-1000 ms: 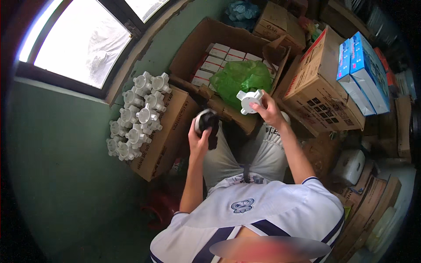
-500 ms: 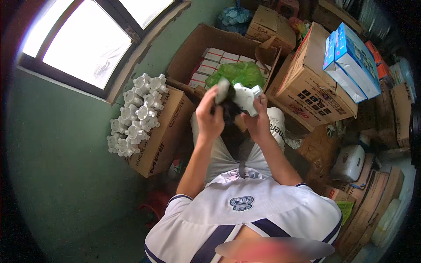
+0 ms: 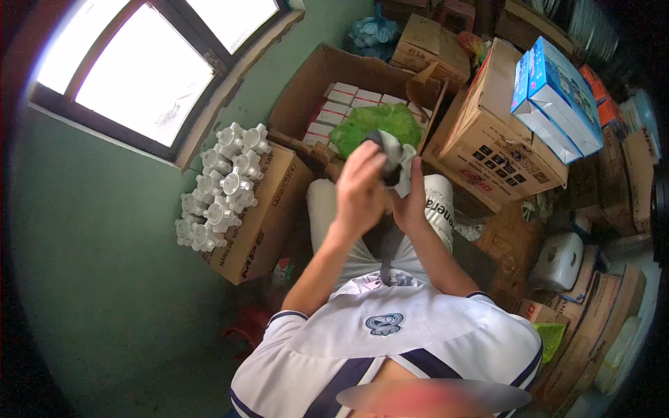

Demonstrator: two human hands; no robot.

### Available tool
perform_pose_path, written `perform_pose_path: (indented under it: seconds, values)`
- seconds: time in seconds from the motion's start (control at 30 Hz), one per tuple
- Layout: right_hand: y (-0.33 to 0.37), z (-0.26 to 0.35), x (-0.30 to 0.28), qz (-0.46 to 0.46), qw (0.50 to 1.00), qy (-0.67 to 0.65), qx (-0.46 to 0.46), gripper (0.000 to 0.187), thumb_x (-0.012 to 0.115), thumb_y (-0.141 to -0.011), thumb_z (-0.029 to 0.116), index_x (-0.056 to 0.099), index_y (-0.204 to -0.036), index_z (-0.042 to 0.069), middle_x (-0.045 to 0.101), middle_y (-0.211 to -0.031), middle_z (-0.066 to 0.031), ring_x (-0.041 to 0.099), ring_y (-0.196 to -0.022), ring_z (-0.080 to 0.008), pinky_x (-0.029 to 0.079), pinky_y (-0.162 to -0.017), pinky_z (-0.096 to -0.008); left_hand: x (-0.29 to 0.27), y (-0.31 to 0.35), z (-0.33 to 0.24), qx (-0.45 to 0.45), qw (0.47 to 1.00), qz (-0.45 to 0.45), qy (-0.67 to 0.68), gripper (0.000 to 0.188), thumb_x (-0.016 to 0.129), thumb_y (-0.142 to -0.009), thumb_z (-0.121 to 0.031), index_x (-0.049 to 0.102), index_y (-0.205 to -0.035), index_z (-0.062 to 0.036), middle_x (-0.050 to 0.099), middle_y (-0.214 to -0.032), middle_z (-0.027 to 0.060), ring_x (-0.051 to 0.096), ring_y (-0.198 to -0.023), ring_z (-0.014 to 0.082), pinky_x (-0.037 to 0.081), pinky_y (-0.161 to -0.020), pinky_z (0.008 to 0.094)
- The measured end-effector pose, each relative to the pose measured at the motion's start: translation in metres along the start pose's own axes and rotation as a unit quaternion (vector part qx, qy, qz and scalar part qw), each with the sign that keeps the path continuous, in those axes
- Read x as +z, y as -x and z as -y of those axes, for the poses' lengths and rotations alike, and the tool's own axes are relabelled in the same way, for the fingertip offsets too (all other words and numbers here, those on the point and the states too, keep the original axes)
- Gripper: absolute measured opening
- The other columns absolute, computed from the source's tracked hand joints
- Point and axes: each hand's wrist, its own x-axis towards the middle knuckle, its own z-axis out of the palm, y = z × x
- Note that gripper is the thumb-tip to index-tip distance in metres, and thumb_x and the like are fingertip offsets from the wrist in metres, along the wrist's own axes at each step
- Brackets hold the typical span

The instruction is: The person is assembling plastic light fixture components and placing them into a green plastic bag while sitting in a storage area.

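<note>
Near the centre of the frame, just above the person's lap, I see a white round conduit junction box [image 3: 405, 182], partly covered by a black-and-white cloth [image 3: 391, 166] pressed against it. The left hand [image 3: 360, 182] is clamped on the cloth, its fingers slightly blurred; the right hand [image 3: 411, 200] grips the junction box from the lower right. The two hands are close together.

Just beyond, at upper centre, I find a green plastic bag [image 3: 373, 125] lying over small white boxes [image 3: 320, 131] in an open cardboard carton [image 3: 301, 82]. Left of centre, a heap of similar white junction boxes [image 3: 221, 182] sits on a brown carton [image 3: 261, 219]. At upper right, blue-and-white boxes [image 3: 561, 104] rest on a large carton [image 3: 491, 150]. A bright window [image 3: 143, 76] fills the upper left.
</note>
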Motion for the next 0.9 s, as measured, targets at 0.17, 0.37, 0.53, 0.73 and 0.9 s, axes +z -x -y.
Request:
perform_pose_path:
  seconds: [0.17, 0.37, 0.53, 0.73, 0.9]
  values:
    - [-0.035, 0.027, -0.047, 0.071, 0.994, -0.017, -0.076, 0.059, 0.036, -0.111, 0.054, 0.048, -0.147, 0.009, 0.065, -0.131, -0.0238, 0.070, -0.113, -0.0350, 0.061, -0.086, -0.0460, 0.006, 0.033, -0.016, -0.048, 0.979, 0.144, 0.135, 0.037, 0.054, -0.069, 0.015, 0.071, -0.100, 0.0061, 0.070, -0.115, 0.0243, 0.067, -0.117, 0.0423, 0.053, -0.104, 0.0446]
    - [-0.010, 0.043, -0.014, 0.009, 0.999, 0.027, -0.041, 0.068, 0.029, -0.112, 0.061, 0.045, -0.153, 0.010, 0.059, -0.144, -0.0175, 0.062, -0.130, -0.0316, 0.056, -0.100, -0.0458, 0.005, 0.011, -0.003, -0.149, 0.972, -0.082, 0.161, 0.051, 0.048, -0.078, 0.014, 0.062, -0.127, 0.0106, 0.061, -0.137, 0.0268, 0.061, -0.131, 0.0372, 0.046, -0.111, 0.0389]
    - [-0.014, 0.037, -0.003, 0.129, 0.986, -0.017, -0.107, 0.063, 0.026, -0.113, 0.059, 0.038, -0.160, 0.018, 0.061, -0.141, -0.0186, 0.064, -0.124, -0.0316, 0.058, -0.098, -0.0454, 0.029, 0.024, -0.028, -0.018, 0.993, 0.116, 0.003, 0.040, 0.062, -0.074, 0.005, 0.069, -0.113, 0.0031, 0.064, -0.126, 0.0248, 0.060, -0.121, 0.0498, 0.047, -0.106, 0.0515]
    - [-0.025, 0.042, -0.005, 0.043, 0.996, -0.074, -0.010, 0.060, 0.030, -0.112, 0.059, 0.037, -0.157, 0.020, 0.059, -0.142, -0.0139, 0.064, -0.124, -0.0295, 0.056, -0.104, -0.0435, 0.027, 0.025, 0.004, -0.006, 0.998, 0.032, 0.052, 0.046, 0.069, -0.074, 0.005, 0.068, -0.119, 0.0037, 0.065, -0.130, 0.0233, 0.058, -0.126, 0.0462, 0.046, -0.108, 0.0514]
    - [-0.027, 0.010, -0.003, 0.032, 0.993, -0.030, -0.106, 0.053, 0.049, -0.112, 0.045, 0.036, -0.150, 0.010, 0.061, -0.136, -0.0171, 0.063, -0.124, -0.0254, 0.051, -0.106, -0.0409, 0.037, 0.020, -0.014, 0.016, 0.999, 0.029, 0.025, 0.052, 0.066, -0.088, 0.000, 0.057, -0.139, 0.0070, 0.053, -0.146, 0.0312, 0.049, -0.140, 0.0493, 0.034, -0.120, 0.0522]
